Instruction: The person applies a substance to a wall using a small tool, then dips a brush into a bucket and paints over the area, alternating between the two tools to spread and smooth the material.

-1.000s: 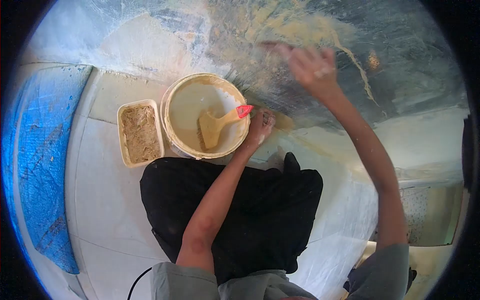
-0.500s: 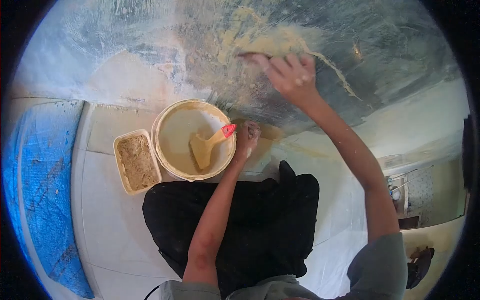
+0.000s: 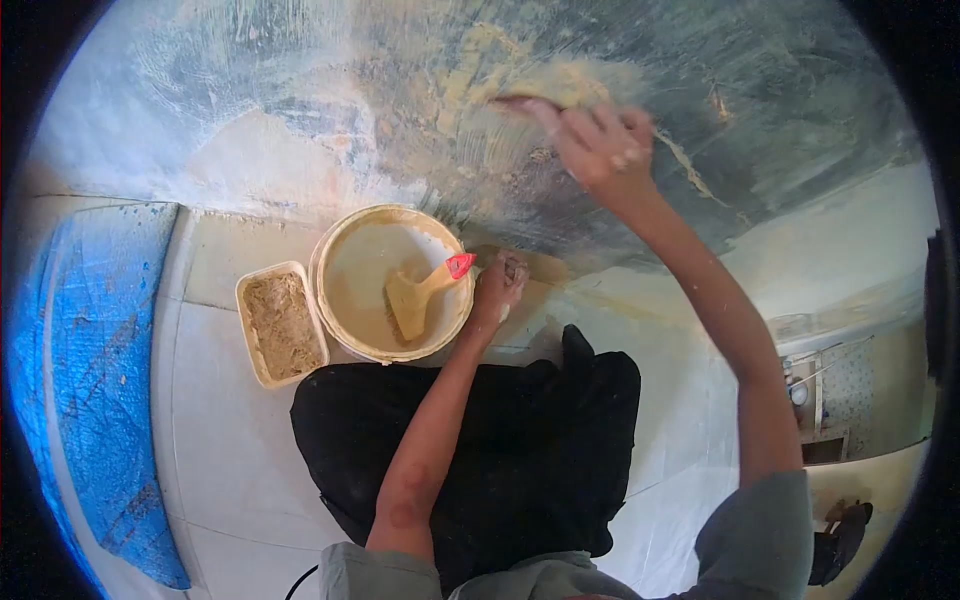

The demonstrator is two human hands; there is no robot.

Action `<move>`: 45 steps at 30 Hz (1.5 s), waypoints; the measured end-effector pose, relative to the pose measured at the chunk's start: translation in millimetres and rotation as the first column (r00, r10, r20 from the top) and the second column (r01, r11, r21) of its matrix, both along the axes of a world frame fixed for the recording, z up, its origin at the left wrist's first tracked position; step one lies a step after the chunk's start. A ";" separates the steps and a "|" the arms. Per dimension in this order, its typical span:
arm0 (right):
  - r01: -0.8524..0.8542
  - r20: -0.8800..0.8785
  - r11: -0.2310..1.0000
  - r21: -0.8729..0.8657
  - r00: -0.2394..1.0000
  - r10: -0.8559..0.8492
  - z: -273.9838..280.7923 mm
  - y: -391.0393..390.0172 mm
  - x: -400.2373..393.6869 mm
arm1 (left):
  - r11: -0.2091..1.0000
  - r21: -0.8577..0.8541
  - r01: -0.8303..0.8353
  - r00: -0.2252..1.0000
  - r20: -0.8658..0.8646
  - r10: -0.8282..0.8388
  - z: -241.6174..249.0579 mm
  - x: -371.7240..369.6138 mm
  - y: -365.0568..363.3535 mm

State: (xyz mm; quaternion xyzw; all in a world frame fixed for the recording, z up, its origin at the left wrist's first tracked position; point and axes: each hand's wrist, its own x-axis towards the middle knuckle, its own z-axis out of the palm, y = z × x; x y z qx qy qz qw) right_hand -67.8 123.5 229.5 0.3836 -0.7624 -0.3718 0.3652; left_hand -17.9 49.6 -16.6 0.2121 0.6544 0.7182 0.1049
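Observation:
My right hand [image 3: 608, 150] is up at the patchy wall [image 3: 420, 130], its fingers closed on a thin dark scraper [image 3: 520, 102] laid against the surface. Yellowish filler [image 3: 585, 78] is smeared around the blade, and pale dabs stick to my knuckles. Lower down, my left hand [image 3: 502, 283] is a closed fist beside the bucket [image 3: 330, 318]; what it grips, if anything, is hidden. In the bucket, a wide brush [image 3: 412, 300] with a red-tipped handle leans in cloudy liquid, its handle end resting near the rim by my left hand.
A small rectangular tub [image 3: 283, 328] of brown paste stands left of the bucket on the pale tiled floor [image 3: 225, 430]. Blue sheeting [image 3: 105, 390] lies along the left. Black cloth [image 3: 480, 450] covers my lap. A doorway-like opening [image 3: 850, 390] shows at far right.
My right hand has moved a little to the right and down with the scraper. The whole view has shifted slightly; my left hand stays beside the bucket.

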 end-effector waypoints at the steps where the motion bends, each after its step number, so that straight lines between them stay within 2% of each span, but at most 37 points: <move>1: 0.061 -0.078 0.988 -0.139 0.994 -0.072 5.1 -3.0 1.7 | 1.000 -0.005 0.017 0.999 0.029 -0.017 0.4 -0.5 -1.2; 2: 0.057 -0.079 0.988 -0.142 0.994 -0.069 -4.2 2.7 0.8 | 0.999 -0.014 0.034 0.998 0.059 -0.033 1.7 -0.1 -3.4; 4: -0.087 0.132 0.989 0.123 0.989 0.071 -26.2 6.5 1.0 | 0.996 -0.074 0.048 0.996 0.072 -0.042 6.2 3.6 -7.4; 5: -0.088 0.130 0.989 0.122 0.989 0.072 -18.2 7.2 -0.6 | 0.990 -0.125 0.065 0.995 0.085 -0.055 9.2 4.2 -8.2; 7: -0.061 -0.044 0.997 0.046 0.997 0.063 4.0 6.9 -3.8 | 0.992 -0.105 0.069 0.996 0.071 -0.062 9.3 2.6 -10.4; 8: -0.063 -0.037 0.997 0.049 0.997 0.065 2.7 3.7 0.1 | 0.994 -0.081 0.072 0.996 0.057 -0.068 10.1 2.4 -9.7; 10: 0.147 -0.025 0.988 -0.046 0.989 -0.149 -5.4 -5.7 11.4 | 0.992 -0.100 0.078 0.994 0.078 -0.070 11.6 2.2 -9.3; 11: 0.148 -0.027 0.988 -0.051 0.988 -0.150 -14.5 0.4 9.9 | 0.989 -0.122 0.085 0.993 0.092 -0.074 11.3 1.9 -9.7; 13: -0.068 0.187 0.994 0.086 0.981 0.051 -35.7 16.9 4.7 | 0.983 -0.162 0.090 0.995 0.065 -0.080 8.8 2.8 -9.5; 14: -0.075 0.191 0.993 0.088 0.980 0.057 -22.6 12.4 5.1 | 0.977 -0.193 0.085 0.996 0.043 -0.078 6.8 2.6 -8.8; 16: 0.012 -0.134 0.998 -0.065 0.991 -0.020 11.3 9.1 7.5 | 0.988 -0.142 0.057 0.997 0.057 -0.050 4.6 1.1 -6.9; 20: 0.145 0.003 0.987 0.066 0.989 -0.145 -16.3 21.2 28.6 | 0.992 -0.091 0.092 0.988 0.130 -0.080 8.1 -0.7 -6.9; 23: 0.058 0.014 0.995 0.083 0.998 -0.059 -2.6 27.1 29.9 | 0.990 -0.128 0.058 0.996 0.078 -0.048 9.7 1.3 -8.2; 25: 0.269 -0.087 0.962 -0.047 0.958 -0.272 1.9 22.5 36.1 | 0.993 -0.101 0.056 0.993 0.109 -0.045 6.1 0.7 -4.9; 26: 0.273 -0.091 0.961 -0.045 0.957 -0.276 -4.3 28.0 35.0 | 0.994 -0.089 0.057 0.990 0.132 -0.045 5.1 -0.2 -4.2; 28: 0.056 0.168 0.989 0.136 0.983 -0.079 -24.2 43.9 32.0 | 0.997 -0.062 0.040 0.997 0.075 -0.035 3.7 3.6 -3.1; 29: 0.052 0.165 0.989 0.139 0.983 -0.075 -10.2 34.7 31.8 | 0.999 -0.032 0.009 1.000 0.022 -0.008 2.2 3.2 -3.3; 31: 0.171 -0.081 0.985 -0.013 0.982 -0.171 24.6 20.7 31.7 | 0.999 -0.031 -0.029 1.000 0.003 0.029 1.1 1.8 -2.5; 32: 0.165 -0.085 0.986 -0.006 0.983 -0.165 18.3 21.0 31.0 | 0.998 -0.038 -0.054 0.998 -0.018 0.053 1.4 1.4 -1.6; 33: 0.142 0.000 0.988 0.060 0.990 -0.143 3.4 23.0 30.1 | 0.998 -0.033 -0.056 0.998 -0.023 0.055 1.1 1.7 -1.2; 34: 0.115 0.087 0.986 0.120 0.988 -0.126 -1.7 19.3 29.8 | 0.998 -0.060 0.029 0.998 0.054 -0.026 6.8 2.8 -6.0; 35: 0.111 0.086 0.987 0.119 0.989 -0.122 6.9 21.5 25.1 | 0.990 -0.082 0.113 0.986 0.136 -0.101 10.4 2.5 -9.7; 36: 0.054 0.060 0.990 0.131 0.996 -0.063 23.3 25.7 17.3 | 0.991 -0.082 0.107 0.986 0.140 -0.094 10.4 1.5 -11.3; 37: -0.003 0.039 0.989 0.146 0.999 -0.002 40.6 23.0 13.4 | 0.990 -0.106 0.097 0.992 0.092 -0.087 9.2 1.5 -11.8; 38: 0.087 -0.098 0.994 0.072 0.992 -0.080 54.7 18.1 15.0 | 0.988 -0.125 0.086 0.996 0.044 -0.081 9.2 1.7 -10.9; 42: 0.076 0.042 0.984 0.163 0.996 -0.084 27.3 21.1 13.8 | 0.989 -0.123 0.078 0.995 0.069 -0.070 0.4 -0.1 -5.2; 44: -0.007 0.058 0.976 0.219 0.998 -0.006 42.7 15.9 12.1 | 0.993 -0.115 0.033 0.998 -0.058 -0.039 -4.9 2.4 -4.7; 45: -0.010 0.065 0.976 0.218 0.998 -0.005 37.8 15.3 13.6 | 0.993 -0.115 0.032 0.998 -0.051 -0.038 -6.5 3.4 -3.9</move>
